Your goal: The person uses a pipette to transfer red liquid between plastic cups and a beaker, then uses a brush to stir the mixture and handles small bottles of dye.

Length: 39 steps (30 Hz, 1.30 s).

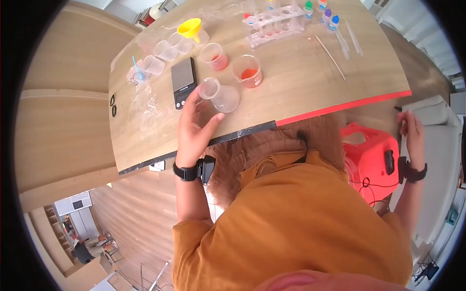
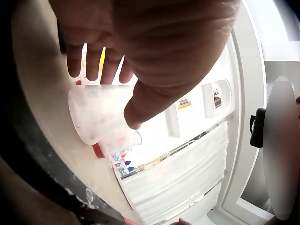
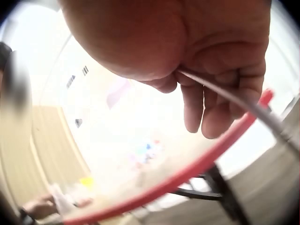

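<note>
A clear conical flask stands upright near the table's dark front edge. My left hand is spread around its near left side, fingers by the neck and thumb low in front. In the left wrist view the straight fingers lie behind the flask and the thumb crosses its upper part. My right hand hangs off the table at the right. Its loosely curled fingers hold a thin greyish rod, which runs out across the palm; the gripped end is hidden.
Behind the flask stand a beaker and a cup, both with red liquid. A black scale lies left. Beyond are a yellow funnel, a test-tube rack, dropper bottles and a thin stick. A red stool stands by the table.
</note>
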Available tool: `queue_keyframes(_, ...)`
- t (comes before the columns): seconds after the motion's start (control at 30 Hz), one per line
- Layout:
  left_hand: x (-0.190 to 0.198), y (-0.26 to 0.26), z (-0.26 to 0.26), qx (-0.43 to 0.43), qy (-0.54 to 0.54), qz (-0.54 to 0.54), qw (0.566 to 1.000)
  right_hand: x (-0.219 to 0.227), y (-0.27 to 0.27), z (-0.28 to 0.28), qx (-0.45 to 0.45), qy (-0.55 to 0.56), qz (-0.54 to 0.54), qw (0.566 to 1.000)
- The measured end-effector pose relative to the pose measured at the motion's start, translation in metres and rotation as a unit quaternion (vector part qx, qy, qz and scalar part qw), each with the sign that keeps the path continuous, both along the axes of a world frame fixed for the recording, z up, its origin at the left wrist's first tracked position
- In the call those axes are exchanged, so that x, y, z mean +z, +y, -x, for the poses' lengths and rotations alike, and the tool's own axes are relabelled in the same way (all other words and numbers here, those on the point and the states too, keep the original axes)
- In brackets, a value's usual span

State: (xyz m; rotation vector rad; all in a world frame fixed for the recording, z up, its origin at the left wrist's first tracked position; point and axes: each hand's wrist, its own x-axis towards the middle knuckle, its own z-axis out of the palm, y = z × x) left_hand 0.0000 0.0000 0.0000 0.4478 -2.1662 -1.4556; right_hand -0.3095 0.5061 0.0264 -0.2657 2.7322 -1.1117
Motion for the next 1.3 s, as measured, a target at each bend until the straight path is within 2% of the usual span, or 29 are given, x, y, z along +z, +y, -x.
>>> queue_keyframes(0.03,0.001,-0.001,0.006,-0.02,0.002,-0.004,1.0,0.014,-0.033,-0.011,0.021,0.034,0.099,0.994)
queue_keyframes(0.07,0.001,-0.002,0.011,-0.039,0.004,-0.009,0.999,0.023,-0.059,-0.018,0.024,0.035,0.102,0.994)
queue_keyframes(0.13,0.0,-0.004,0.014,-0.033,0.016,-0.013,0.999,0.041,-0.099,-0.033,0.108,0.134,0.164,0.971)
queue_keyframes(0.17,-0.003,-0.005,0.016,-0.031,0.026,-0.016,0.999,0.041,-0.111,-0.037,0.11,0.133,0.165,0.971)
queue_keyframes(0.23,-0.005,-0.002,0.016,-0.029,0.026,-0.037,0.999,0.041,-0.132,-0.044,0.124,0.018,0.237,0.963)
queue_keyframes(0.27,-0.006,0.0,0.017,-0.031,0.029,-0.058,0.997,0.039,-0.146,-0.049,0.125,0.017,0.237,0.963)
queue_keyframes(0.33,-0.009,0.007,0.018,-0.011,0.05,-0.078,0.996,0.031,-0.179,-0.064,0.186,-0.058,0.392,0.899)
queue_keyframes(0.4,-0.012,0.007,0.019,0.008,0.073,-0.097,0.993,0.027,-0.211,-0.079,0.203,-0.125,0.476,0.846)
queue_keyframes(0.47,-0.018,0.007,0.014,0.017,0.078,-0.12,0.99,0.024,-0.233,-0.088,0.254,-0.189,0.487,0.814)
queue_keyframes(0.6,-0.028,0.009,0.009,0.036,0.108,-0.142,0.983,0.003,-0.264,-0.103,0.303,-0.202,0.485,0.795)
queue_keyframes(0.67,-0.031,0.007,0.008,0.032,0.115,-0.156,0.981,-0.004,-0.274,-0.109,0.347,-0.174,0.502,0.772)
queue_keyframes(0.8,-0.026,0.013,0.011,0.041,0.109,-0.164,0.98,-0.001,-0.293,-0.118,0.365,-0.115,0.5,0.777)
queue_keyframes(0.87,-0.026,0.013,0.011,0.055,0.121,-0.156,0.979,0.001,-0.298,-0.117,0.417,-0.05,0.482,0.769)
queue_keyframes(1.0,-0.025,0.013,0.009,0.057,0.124,-0.172,0.976,0.005,-0.301,-0.118,0.431,-0.042,0.47,0.769)
queue_keyframes(1.1,-0.026,0.01,0.008,0.045,0.1,-0.127,0.986,0.005,-0.301,-0.118,0.431,-0.032,0.458,0.777)
queue_keyframes(1.17,-0.026,0.011,0.007,0.069,0.104,-0.142,0.982,-0.001,-0.3,-0.116,0.473,0.027,0.419,0.775)
queue_keyframes(1.3,-0.032,0.007,0.006,0.067,0.121,-0.159,0.978,0.001,-0.274,-0.112,0.519,0.043,0.349,0.779)
